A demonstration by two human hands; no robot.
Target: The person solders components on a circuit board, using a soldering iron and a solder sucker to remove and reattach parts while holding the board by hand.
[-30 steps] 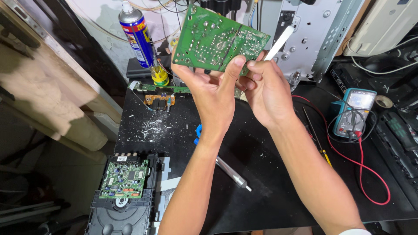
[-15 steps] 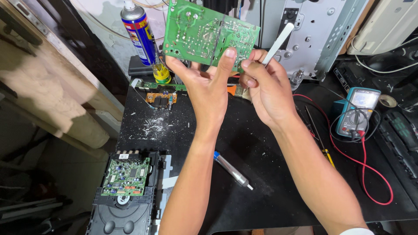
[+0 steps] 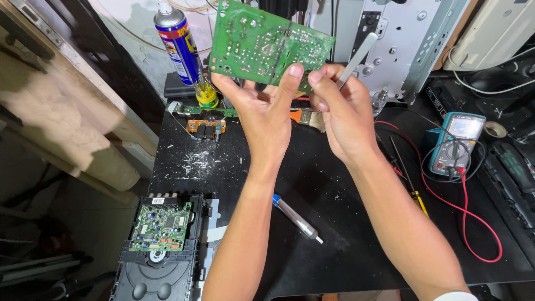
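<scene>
Up off the black counter [image 3: 345, 223] goes the green circuit board [image 3: 267, 44], solder side facing the camera, the left hand [image 3: 267, 114] gripping its lower edge with fingers [image 3: 293, 75] curled closed on it. Just right of the board, the right hand [image 3: 343, 117] pinches a slim white tool [image 3: 356, 58]. Right of the board lies a multimeter [image 3: 460, 142]; left stands a blue spray can [image 3: 175, 42].

Left hand [image 3: 266, 114] holds a green circuit board [image 3: 270, 47] upright; right hand [image 3: 341, 114] pinches a white tool [image 3: 356, 58].
</scene>
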